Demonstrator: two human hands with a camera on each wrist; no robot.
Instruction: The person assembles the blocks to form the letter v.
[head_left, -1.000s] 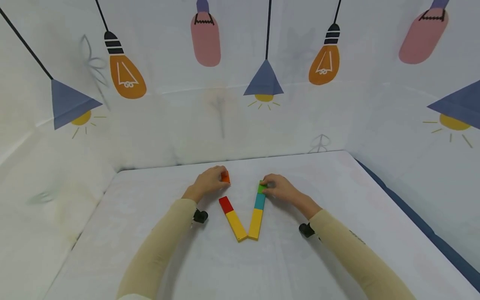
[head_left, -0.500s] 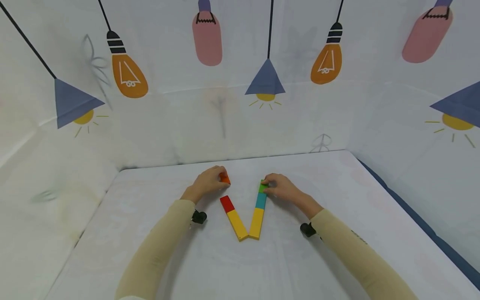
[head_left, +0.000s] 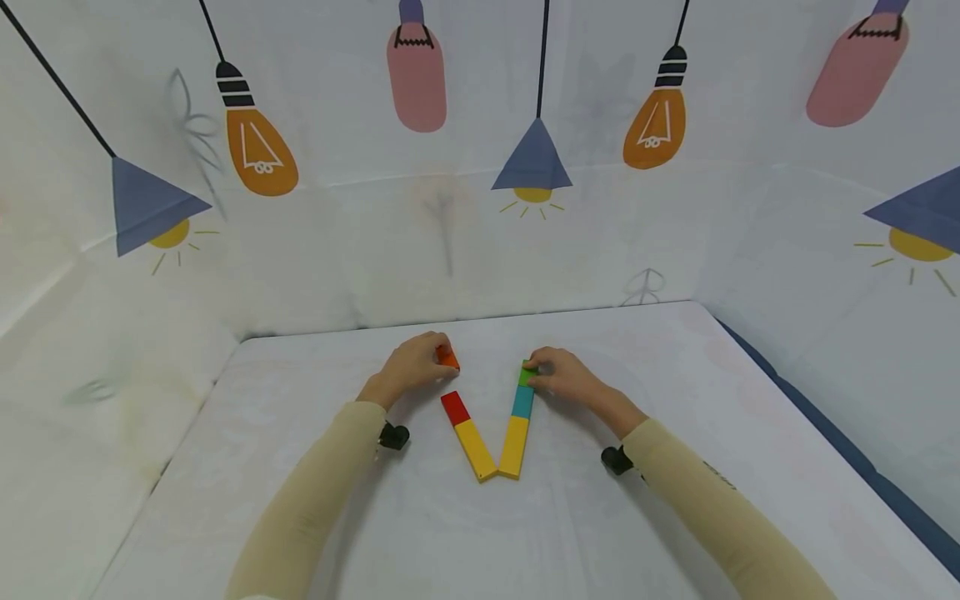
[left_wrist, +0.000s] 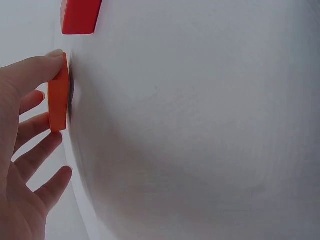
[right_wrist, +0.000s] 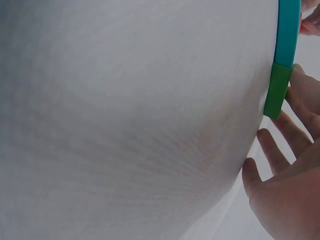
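My left hand (head_left: 409,367) pinches an orange block (left_wrist: 58,100) between thumb and fingertips, just beyond the far end of a red block (head_left: 455,408). A gap separates the two blocks. The red block touches a long yellow block (head_left: 476,451), forming the left arm of a V. On the right arm, a second yellow block (head_left: 513,447) meets a teal block (head_left: 522,402), then a green block (right_wrist: 277,92) at the far end. The thumb and fingers of my right hand (head_left: 567,379) pinch that green block, which lies against the teal one.
All the blocks lie on a white-covered table (head_left: 660,517). Behind it and at the sides hangs a white sheet (head_left: 360,242) printed with lamps and bulbs. A dark wrist camera (head_left: 393,436) sits on the left wrist, and another camera (head_left: 617,460) on the right.
My left hand has shifted slightly left with the orange block, which has tilted a little. The right hand and the blocks of the V stay put; the head view drifts slightly.
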